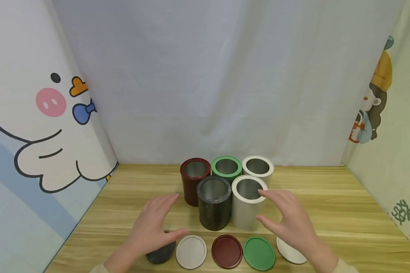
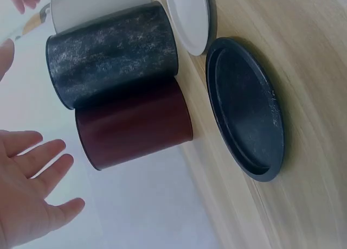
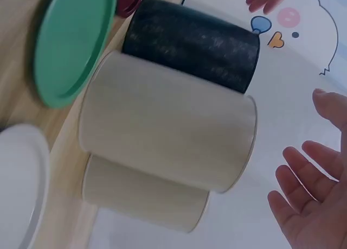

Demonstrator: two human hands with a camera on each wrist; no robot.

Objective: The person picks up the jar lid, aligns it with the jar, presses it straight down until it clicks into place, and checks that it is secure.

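Observation:
My left hand (image 1: pixel 153 225) hovers over the black lid (image 1: pixel 162 254), left of the black canister (image 1: pixel 214 214), fingers spread and holding nothing. On the other side, my right hand (image 1: pixel 292 218) is beside the front cream canister (image 1: pixel 244 214), its fingertips overlapping that canister in the head view. Thumb and fingers are apart there too. Behind stand a dark red canister (image 1: pixel 190 191), a green canister (image 1: pixel 229 176) and a second cream canister (image 1: pixel 268 180). All are upright with their tops uncovered. The right wrist view shows the right hand (image 3: pixel 314 189) apart from the canisters.
A row of round lids lies in front of the canisters: black, white (image 1: pixel 191 252), dark red (image 1: pixel 227 251), green (image 1: pixel 259 253) and another white lid (image 1: pixel 289 253) partly under the right hand. A pale curtain (image 1: pixel 205 83) hangs behind the wooden table (image 1: pixel 328 204).

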